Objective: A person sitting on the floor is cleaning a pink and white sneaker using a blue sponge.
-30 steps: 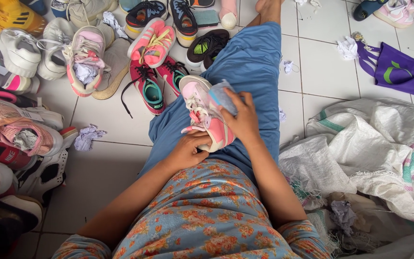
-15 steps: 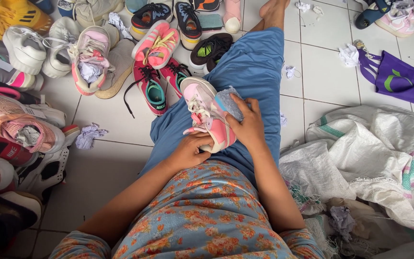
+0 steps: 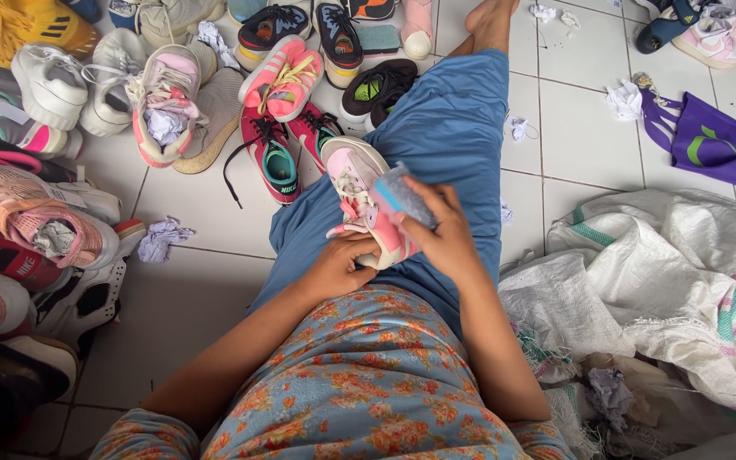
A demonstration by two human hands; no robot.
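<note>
A pink and white sneaker [image 3: 358, 192] rests on my lap, over my blue trousers [image 3: 440, 128]. My left hand [image 3: 338, 266] grips its heel end from below. My right hand [image 3: 440, 234] holds a light blue insole [image 3: 400, 198] at the shoe's opening, with its fingers curled around the insole's near end. How far the insole is inside the shoe I cannot tell.
Many sneakers lie on the white tiled floor at the left and top, among them a pink pair [image 3: 281, 77] and a white one [image 3: 48, 85]. A woven white sack [image 3: 666, 281] is heaped at the right, a purple bag [image 3: 713, 140] beyond it. Crumpled paper [image 3: 159, 240] lies on the tiles.
My right hand has shifted slightly and tilted the blue insole against the shoe's opening. The left hand stays on the heel.
</note>
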